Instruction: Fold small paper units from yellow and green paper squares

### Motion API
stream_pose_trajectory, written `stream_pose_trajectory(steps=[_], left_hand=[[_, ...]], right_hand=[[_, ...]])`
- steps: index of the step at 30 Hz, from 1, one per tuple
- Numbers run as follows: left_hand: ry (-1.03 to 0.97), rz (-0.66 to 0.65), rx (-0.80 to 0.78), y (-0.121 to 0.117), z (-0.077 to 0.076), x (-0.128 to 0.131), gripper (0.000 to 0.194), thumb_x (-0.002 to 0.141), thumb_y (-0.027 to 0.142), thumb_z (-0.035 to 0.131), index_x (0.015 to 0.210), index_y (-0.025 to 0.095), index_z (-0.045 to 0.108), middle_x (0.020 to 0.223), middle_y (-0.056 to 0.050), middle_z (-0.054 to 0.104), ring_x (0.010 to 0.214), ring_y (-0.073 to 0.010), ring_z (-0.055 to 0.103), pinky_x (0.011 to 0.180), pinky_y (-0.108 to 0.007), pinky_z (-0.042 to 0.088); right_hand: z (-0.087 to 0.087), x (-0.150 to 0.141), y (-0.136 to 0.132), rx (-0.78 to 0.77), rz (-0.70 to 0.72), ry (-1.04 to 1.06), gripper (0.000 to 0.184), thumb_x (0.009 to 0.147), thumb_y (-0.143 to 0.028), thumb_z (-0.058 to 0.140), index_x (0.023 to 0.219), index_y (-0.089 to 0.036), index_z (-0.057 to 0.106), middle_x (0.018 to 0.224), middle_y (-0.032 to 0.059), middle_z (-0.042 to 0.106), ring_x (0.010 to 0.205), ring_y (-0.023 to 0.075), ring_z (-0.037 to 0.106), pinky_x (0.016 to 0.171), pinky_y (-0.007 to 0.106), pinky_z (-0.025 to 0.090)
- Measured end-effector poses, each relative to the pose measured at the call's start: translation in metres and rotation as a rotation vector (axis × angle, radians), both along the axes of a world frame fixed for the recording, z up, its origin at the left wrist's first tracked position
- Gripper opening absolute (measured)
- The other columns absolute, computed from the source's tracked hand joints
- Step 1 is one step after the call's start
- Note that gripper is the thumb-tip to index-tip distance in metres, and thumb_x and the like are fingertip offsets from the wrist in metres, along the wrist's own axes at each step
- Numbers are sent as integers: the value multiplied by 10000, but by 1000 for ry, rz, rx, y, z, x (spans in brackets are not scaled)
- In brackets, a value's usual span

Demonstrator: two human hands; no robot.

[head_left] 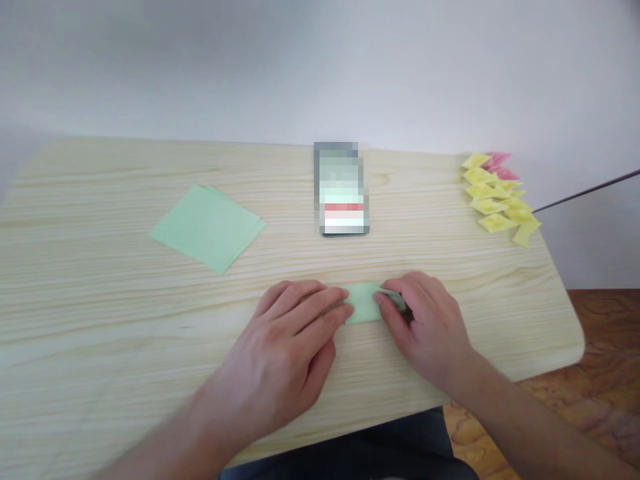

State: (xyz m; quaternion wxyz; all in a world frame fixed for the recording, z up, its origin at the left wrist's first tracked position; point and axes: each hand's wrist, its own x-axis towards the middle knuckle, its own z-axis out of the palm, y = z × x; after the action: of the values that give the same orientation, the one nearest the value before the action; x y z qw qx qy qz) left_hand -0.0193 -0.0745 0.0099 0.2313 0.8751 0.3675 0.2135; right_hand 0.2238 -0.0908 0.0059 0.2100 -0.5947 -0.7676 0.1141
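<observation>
A folded strip of light green paper (361, 308) lies on the table between my hands. My left hand (295, 333) rests palm down over its left part, with the fingers stretched out and the fingertips pressing on it. Part of the strip is hidden under those fingers. At the strip's right end, my right hand (430, 327) pinches a raised flap between thumb and index finger. Several square sheets of green paper (207, 227) lie stacked, corner toward me, at the left.
A phone (343, 190) with a blurred screen lies near the wall. Yellow folded paper pieces (495, 197) and pink ones (503, 167) sit at the table's (125, 333) far right, where a dark thin rod or cable (585, 193) passes. Wooden floor (605, 373) shows beyond the right edge.
</observation>
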Motion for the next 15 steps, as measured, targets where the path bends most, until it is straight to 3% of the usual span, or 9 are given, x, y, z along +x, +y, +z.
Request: stream_pose_trajectory(steps=[15], left_hand=[[21, -3, -1, 0, 0, -1, 425, 910, 146, 611, 1300, 299, 677, 1435, -27, 614, 1294, -288, 538, 1099, -507, 443]], right_hand=[[0, 0, 0, -10, 3, -13, 84, 1003, -284, 578, 1001, -219, 631, 902, 59, 683, 865, 231, 614, 802, 394, 465]])
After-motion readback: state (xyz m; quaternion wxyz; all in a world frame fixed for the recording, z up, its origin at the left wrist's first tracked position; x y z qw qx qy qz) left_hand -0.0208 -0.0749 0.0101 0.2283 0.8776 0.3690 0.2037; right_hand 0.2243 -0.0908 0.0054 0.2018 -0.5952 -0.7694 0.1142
